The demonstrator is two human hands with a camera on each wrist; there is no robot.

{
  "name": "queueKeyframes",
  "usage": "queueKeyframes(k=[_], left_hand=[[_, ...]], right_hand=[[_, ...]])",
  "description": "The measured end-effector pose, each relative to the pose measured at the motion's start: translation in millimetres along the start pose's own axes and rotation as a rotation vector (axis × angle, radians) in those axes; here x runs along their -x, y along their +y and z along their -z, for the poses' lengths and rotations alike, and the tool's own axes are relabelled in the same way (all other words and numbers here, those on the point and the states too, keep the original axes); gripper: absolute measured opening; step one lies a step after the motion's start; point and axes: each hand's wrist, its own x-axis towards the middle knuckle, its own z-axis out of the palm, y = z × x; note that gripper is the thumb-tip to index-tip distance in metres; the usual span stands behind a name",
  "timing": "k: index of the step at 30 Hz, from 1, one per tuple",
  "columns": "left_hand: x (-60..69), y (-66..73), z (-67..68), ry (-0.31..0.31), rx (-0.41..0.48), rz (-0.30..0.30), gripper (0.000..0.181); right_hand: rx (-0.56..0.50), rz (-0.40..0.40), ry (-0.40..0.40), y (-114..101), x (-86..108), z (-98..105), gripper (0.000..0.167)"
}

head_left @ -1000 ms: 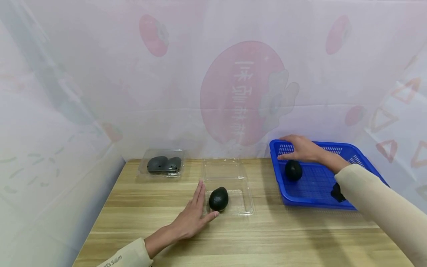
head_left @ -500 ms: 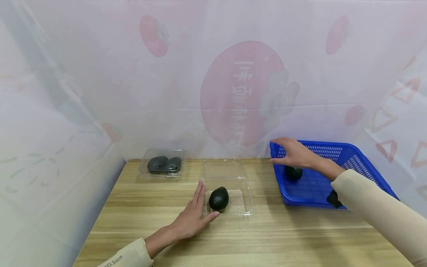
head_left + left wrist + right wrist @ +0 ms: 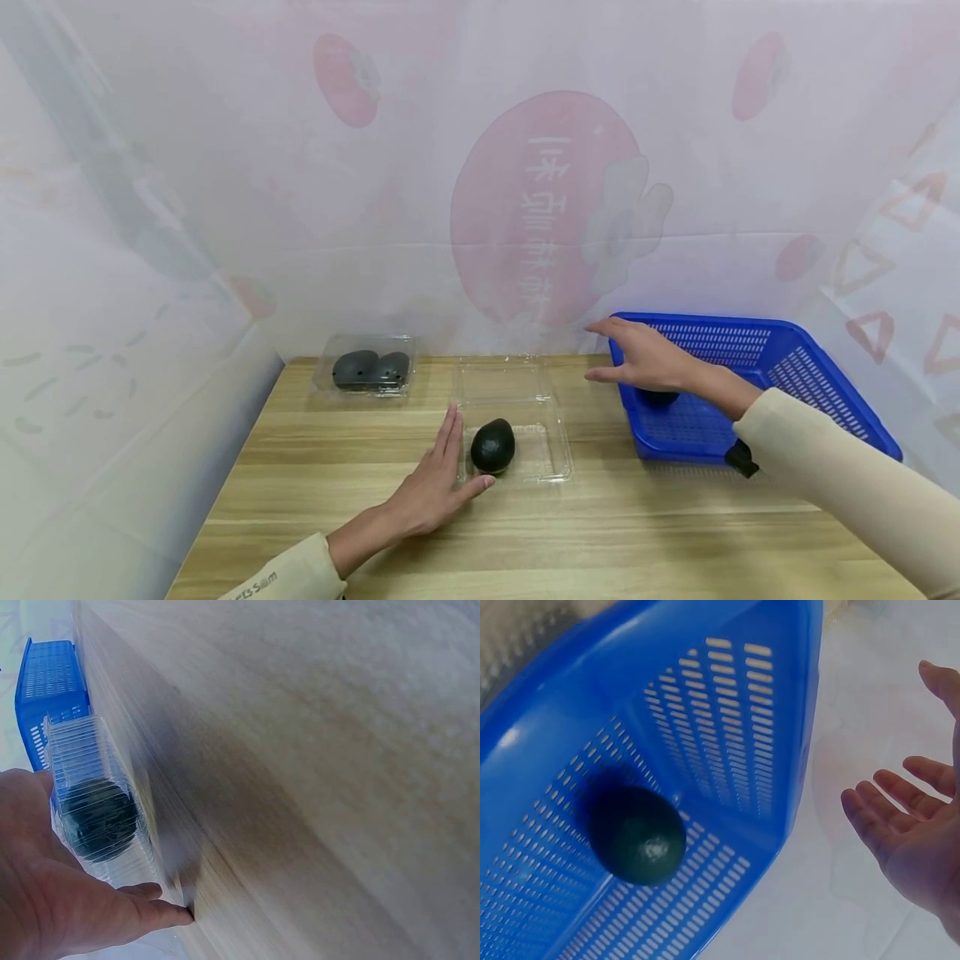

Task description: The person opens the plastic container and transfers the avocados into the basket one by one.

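Note:
My left hand (image 3: 426,493) lies with straight fingers along the left side of a clear plastic clamshell box (image 3: 557,442), thumb at its front edge. The box's lid is folded back, and a dark green avocado (image 3: 492,447) sits in its left half. In the left wrist view the avocado (image 3: 97,820) shows through the ribbed wall. Above the left rim of a blue basket (image 3: 772,342), my right hand (image 3: 652,358) is spread and holds nothing. Another avocado (image 3: 637,836) lies inside the basket, mostly covered by that hand in the head view.
At the back left of the wooden table (image 3: 360,450) stands a closed clear box (image 3: 408,354) with two dark avocados (image 3: 355,368) in it. A printed cloth (image 3: 405,275) hangs right behind the table.
My right hand has moved left from inside the basket to over its left rim, leaving the avocado there. The left hand and the open box have stayed in place.

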Motion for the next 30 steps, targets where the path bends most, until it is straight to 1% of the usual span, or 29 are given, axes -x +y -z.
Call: queueKeyframes(k=[7, 16, 22, 30], left_hand=[[0.4, -1.6, -0.3, -0.008, 0.026, -0.004, 0.107], [0.6, -2.4, -1.0, -0.01, 0.029, -0.01, 0.107], [1.0, -2.2, -0.4, -0.011, 0.03, -0.008, 0.108], [0.4, -1.6, 1.1, 0.008, 0.026, -0.034, 0.109]], right_hand=[[-0.018, 0.024, -0.014, -11.6, 0.1, -5.7, 0.077], [-0.06, 0.047, -0.026, -26.5, -0.4, -13.6, 0.078], [-0.064, 0.059, -0.036, -35.6, -2.0, -21.1, 0.078], [-0.083, 0.067, -0.057, -46.0, -3.7, -29.5, 0.075]])
